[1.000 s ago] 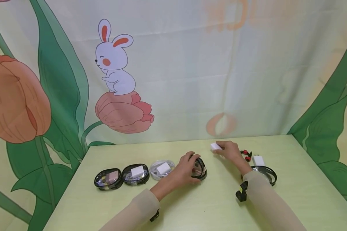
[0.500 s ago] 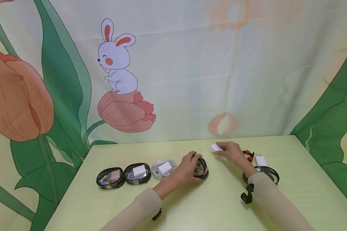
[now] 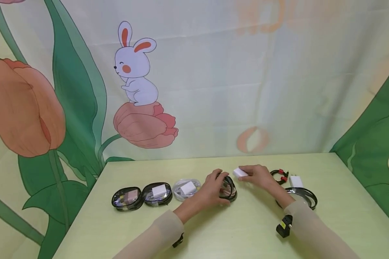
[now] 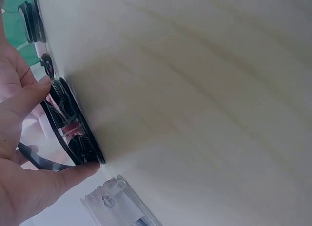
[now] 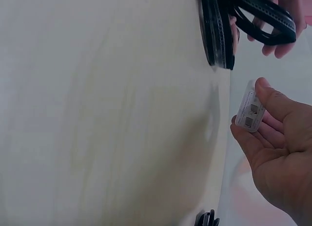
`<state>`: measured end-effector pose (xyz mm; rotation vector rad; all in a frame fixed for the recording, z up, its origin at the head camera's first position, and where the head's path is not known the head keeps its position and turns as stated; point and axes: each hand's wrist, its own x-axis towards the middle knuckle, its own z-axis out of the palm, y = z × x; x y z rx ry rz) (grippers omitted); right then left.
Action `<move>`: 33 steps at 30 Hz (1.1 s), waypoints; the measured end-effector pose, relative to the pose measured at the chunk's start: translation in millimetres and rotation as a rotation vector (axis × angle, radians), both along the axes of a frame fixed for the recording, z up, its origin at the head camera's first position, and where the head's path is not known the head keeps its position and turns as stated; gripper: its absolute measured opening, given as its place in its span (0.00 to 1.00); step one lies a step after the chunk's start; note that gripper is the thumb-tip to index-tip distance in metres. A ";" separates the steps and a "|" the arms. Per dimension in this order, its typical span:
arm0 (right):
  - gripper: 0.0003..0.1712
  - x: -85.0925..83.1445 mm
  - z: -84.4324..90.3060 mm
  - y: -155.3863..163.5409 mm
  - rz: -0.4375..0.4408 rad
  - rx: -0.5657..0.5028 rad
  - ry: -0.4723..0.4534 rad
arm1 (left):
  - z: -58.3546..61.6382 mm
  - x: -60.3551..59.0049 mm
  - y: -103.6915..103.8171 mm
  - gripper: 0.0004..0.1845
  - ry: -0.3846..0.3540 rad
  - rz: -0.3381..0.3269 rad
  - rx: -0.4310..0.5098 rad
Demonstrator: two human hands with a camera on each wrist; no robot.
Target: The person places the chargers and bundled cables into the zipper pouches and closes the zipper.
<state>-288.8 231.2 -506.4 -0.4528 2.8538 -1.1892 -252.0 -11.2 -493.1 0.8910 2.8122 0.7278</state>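
In the head view my left hand [image 3: 208, 190] grips an oval clear pouch [image 3: 232, 192] with a black zipped rim. The right wrist view shows its lid [image 5: 263, 21] lifted away from the base [image 5: 218, 33]. Dark and pinkish contents [image 4: 73, 128] show inside in the left wrist view, too unclear to name. My right hand [image 3: 258, 177] pinches a white charger plug [image 3: 240, 173] between thumb and fingers, a little above and right of the pouch. Two square metal prongs are visible on this charger plug [image 5: 250, 111] in the right wrist view.
Left of my hands are two black-rimmed pouches [image 3: 127, 198] [image 3: 157, 194] and a white-rimmed pouch [image 3: 186, 189]. At right lie a black cable with red ties [image 3: 280, 177], another white charger plug [image 3: 296, 181] and another black-rimmed pouch [image 3: 301, 197]. A curtain [image 3: 207, 90] hangs behind the table [image 3: 233, 233].
My right hand has brought the charger plug lower and closer to the pouch. The left hand keeps its hold on the pouch. The head view has shifted slightly.
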 end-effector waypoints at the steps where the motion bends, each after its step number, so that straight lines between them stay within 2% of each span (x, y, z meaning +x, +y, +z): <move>1: 0.29 1.9 -0.4 0.8 0.011 0.001 0.008 | -0.1 0.1 0.5 0.52 0.003 -0.003 0.004; 9: 0.28 9.3 2.1 -6.3 0.107 -0.025 0.068 | -0.2 1.4 -0.8 0.51 0.016 0.029 0.024; 17: 0.27 11.3 12.1 -25.8 0.183 0.013 0.105 | -2.6 0.3 -1.0 0.52 0.035 0.065 0.067; 25: 0.23 14.1 3.2 -33.4 0.234 0.038 0.126 | -3.9 0.6 2.6 0.51 0.057 0.059 0.092; 29: 0.16 15.6 -3.8 -36.9 0.213 0.099 0.172 | -3.6 1.8 2.7 0.50 0.057 0.054 0.088; 33: 0.14 17.6 -7.5 -39.9 0.180 0.125 0.181 | -3.3 3.6 1.9 0.50 0.052 0.056 0.085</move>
